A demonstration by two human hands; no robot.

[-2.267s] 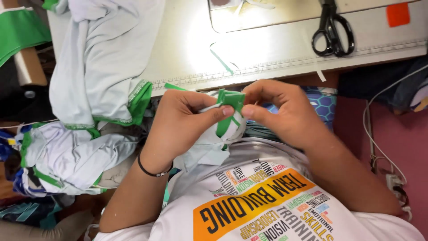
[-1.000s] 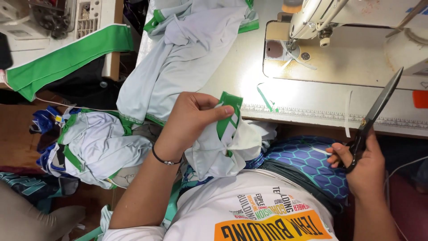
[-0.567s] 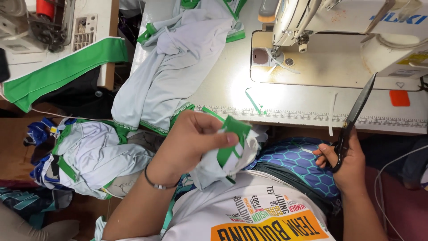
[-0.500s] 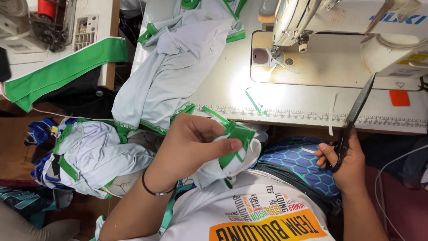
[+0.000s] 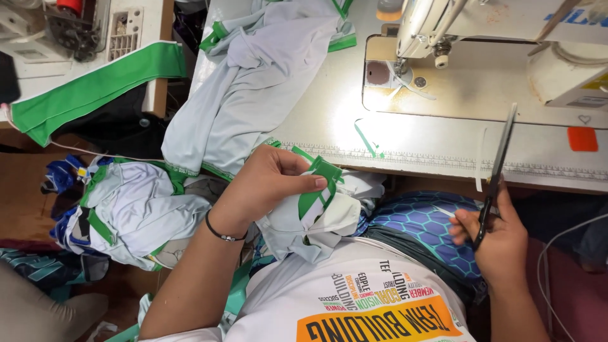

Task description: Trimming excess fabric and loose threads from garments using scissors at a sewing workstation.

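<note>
My left hand [image 5: 263, 187] pinches a green band [image 5: 316, 187] on a pale grey garment [image 5: 316, 221] bunched in my lap, just below the table edge. My right hand [image 5: 500, 237] grips black scissors [image 5: 497, 164] by the handles at the right, blades nearly together and pointing up over the table edge. The two hands are well apart. A white sewing machine [image 5: 443, 19] stands at the top, its needle area lit.
More grey and green garments [image 5: 253, 95] drape over the white table's [image 5: 430, 139] left end. A pile of the same garments [image 5: 133, 209] lies lower left. A green strip [image 5: 95, 88] hangs on a second table. An orange tag [image 5: 581, 138] lies right.
My right hand let go of the green band and took up the scissors, then lifted them at the right. My left hand kept hold of the garment and shifted it slightly.
</note>
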